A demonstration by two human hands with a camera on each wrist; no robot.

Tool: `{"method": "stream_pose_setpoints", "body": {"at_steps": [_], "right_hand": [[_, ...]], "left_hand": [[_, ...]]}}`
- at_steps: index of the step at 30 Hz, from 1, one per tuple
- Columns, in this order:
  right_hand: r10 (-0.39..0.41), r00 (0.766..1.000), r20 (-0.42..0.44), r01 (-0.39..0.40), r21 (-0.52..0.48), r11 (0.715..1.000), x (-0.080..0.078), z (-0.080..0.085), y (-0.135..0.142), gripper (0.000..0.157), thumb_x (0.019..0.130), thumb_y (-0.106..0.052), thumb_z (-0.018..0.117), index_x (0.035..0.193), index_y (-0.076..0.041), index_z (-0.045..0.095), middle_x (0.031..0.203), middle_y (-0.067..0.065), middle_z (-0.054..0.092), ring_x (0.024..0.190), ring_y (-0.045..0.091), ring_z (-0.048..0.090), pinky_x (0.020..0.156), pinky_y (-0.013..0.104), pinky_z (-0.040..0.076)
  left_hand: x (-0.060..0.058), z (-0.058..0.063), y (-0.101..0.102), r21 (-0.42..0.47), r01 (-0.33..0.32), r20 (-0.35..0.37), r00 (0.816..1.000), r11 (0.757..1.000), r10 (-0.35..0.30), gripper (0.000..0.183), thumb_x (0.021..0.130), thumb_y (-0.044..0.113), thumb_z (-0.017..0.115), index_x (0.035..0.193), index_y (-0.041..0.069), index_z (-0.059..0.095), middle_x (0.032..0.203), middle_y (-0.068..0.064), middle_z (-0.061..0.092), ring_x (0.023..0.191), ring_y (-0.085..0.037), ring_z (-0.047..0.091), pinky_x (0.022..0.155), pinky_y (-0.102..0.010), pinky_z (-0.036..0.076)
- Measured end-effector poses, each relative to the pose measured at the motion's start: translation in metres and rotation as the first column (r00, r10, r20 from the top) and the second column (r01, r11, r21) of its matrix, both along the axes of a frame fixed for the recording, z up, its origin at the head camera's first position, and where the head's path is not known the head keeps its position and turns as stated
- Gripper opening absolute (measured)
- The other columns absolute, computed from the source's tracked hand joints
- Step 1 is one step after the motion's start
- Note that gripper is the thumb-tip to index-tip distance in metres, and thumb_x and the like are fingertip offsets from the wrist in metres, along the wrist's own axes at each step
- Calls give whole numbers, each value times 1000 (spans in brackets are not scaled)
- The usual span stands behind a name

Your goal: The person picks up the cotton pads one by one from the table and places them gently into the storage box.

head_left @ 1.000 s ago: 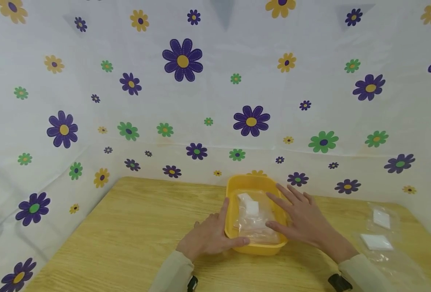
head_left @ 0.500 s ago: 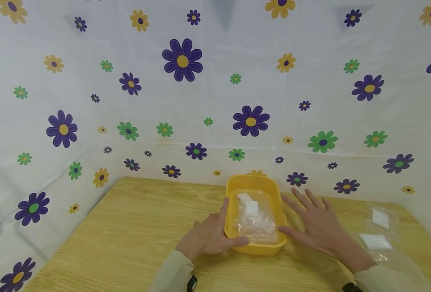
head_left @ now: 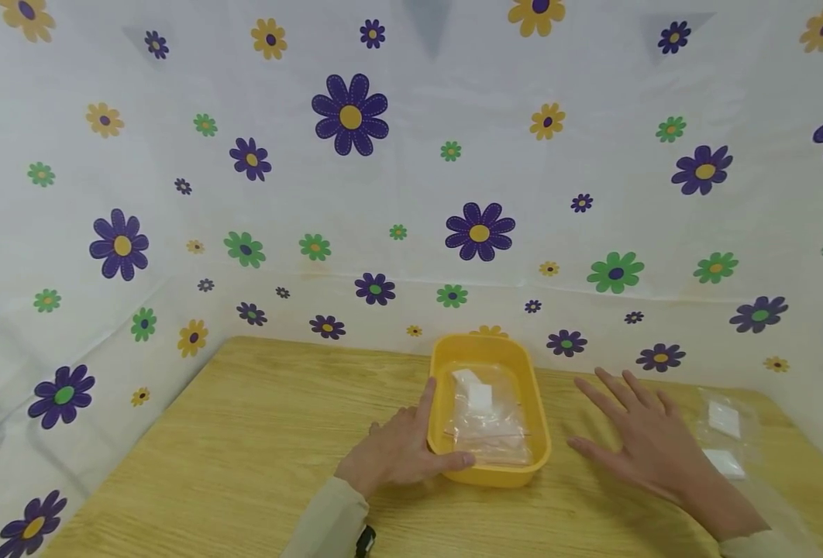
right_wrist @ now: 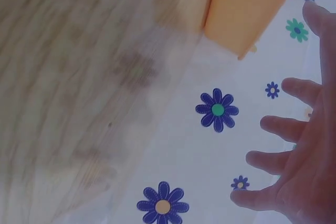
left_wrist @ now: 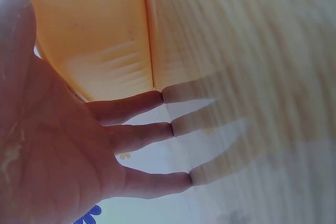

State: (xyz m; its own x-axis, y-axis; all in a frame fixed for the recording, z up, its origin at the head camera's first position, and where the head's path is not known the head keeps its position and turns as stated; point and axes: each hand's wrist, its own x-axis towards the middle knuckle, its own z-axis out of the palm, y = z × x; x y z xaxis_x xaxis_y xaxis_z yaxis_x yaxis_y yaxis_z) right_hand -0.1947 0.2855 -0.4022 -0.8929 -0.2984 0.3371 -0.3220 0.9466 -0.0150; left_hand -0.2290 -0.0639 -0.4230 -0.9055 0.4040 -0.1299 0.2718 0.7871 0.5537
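Note:
A yellow plastic tub (head_left: 539,418) stands on the table, with clear plastic bags (head_left: 488,449) and a white square packet (head_left: 480,398) inside it. At its left side is my left hand (head_left: 394,456), the thumb lying over the near rim. In the left wrist view, the fingers (left_wrist: 149,182) are straight, with their tips down at the tabletop beside the tub wall (left_wrist: 100,35). To the right of the tub, apart from it, my right hand (head_left: 652,446) is spread above the table and holds nothing. The right wrist view shows its fingers (right_wrist: 286,127) extended.
Two more white packets, one farther back (head_left: 723,418) and one partly behind the right hand (head_left: 725,463), lie with clear plastic at the table's right. A flower-printed white curtain (head_left: 411,186) rises behind the wooden table (head_left: 258,434).
My right hand has moved from over the tub's right rim out to the right, and now partly covers the nearer packet there. The left hand and tub have stayed in place.

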Motion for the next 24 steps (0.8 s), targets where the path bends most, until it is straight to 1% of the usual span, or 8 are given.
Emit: {"method": "stream_pose_setpoints", "body": {"at_steps": [3, 8, 11, 14, 18, 20, 24], "right_hand": [[-24, 1000, -6, 24, 2, 1000, 3, -2, 8, 83, 87, -67, 67, 155, -24, 43, 158, 20, 44, 141, 54, 38, 103, 80, 30], [-21, 997, -76, 21, -3, 1000, 8, -8, 22, 84, 83, -65, 72, 151, -23, 49, 153, 21, 50, 136, 54, 44, 99, 79, 34], [-25, 994, -102, 24, -6, 1000, 10, -12, 31, 84, 81, -65, 73, 150, -22, 50, 150, 22, 52, 133, 54, 46, 96, 80, 34], [-40, 995, -93, 39, -22, 999, 12, -14, 39, 84, 82, -63, 74, 152, -24, 48, 151, 22, 51, 133, 54, 46, 94, 82, 34], [-60, 996, -70, 57, -46, 997, 15, -15, 50, 86, 84, -61, 74, 155, -25, 43, 153, 22, 49, 134, 54, 43, 94, 81, 33], [-74, 995, -61, 72, -41, 997, 17, -16, 55, 86, 84, -61, 73, 155, -24, 43, 152, 23, 49, 133, 55, 43, 94, 81, 32], [-103, 993, -51, 101, -41, 994, 20, -17, 62, 87, 84, -62, 73, 155, -22, 43, 151, 24, 49, 132, 57, 43, 94, 82, 31]], "left_hand": [[0, 0, 0, -3, 0, -1, 1000, 1000, 0, 127, 78, 86, 60, 166, 23, -7, 155, -11, 51, 139, -34, 53, 107, -84, 25], [0, 0, 0, -2, 1, 1, 1000, 1000, -1, 126, 78, 85, 61, 166, 25, -8, 154, -11, 52, 138, -35, 53, 106, -85, 26], [1, 0, 0, -7, 3, -2, 1000, 1000, -3, 126, 79, 85, 61, 165, 25, -8, 154, -11, 52, 138, -35, 54, 106, -84, 27], [1, 1, 0, -9, 3, -2, 1000, 1000, -3, 125, 79, 84, 61, 165, 25, -8, 154, -11, 52, 138, -35, 54, 106, -85, 27], [0, 2, 1, -4, 0, 5, 1000, 1000, 0, 124, 79, 85, 61, 165, 29, -9, 153, -9, 53, 136, -34, 55, 105, -84, 28], [1, 2, 1, -5, -1, 8, 1000, 1000, 1, 124, 78, 85, 61, 165, 30, -9, 153, -9, 53, 136, -34, 55, 106, -84, 29], [1, 2, 1, -10, -5, 12, 1000, 1000, 5, 125, 78, 86, 60, 165, 28, -9, 154, -10, 52, 137, -34, 54, 106, -83, 28]]}}
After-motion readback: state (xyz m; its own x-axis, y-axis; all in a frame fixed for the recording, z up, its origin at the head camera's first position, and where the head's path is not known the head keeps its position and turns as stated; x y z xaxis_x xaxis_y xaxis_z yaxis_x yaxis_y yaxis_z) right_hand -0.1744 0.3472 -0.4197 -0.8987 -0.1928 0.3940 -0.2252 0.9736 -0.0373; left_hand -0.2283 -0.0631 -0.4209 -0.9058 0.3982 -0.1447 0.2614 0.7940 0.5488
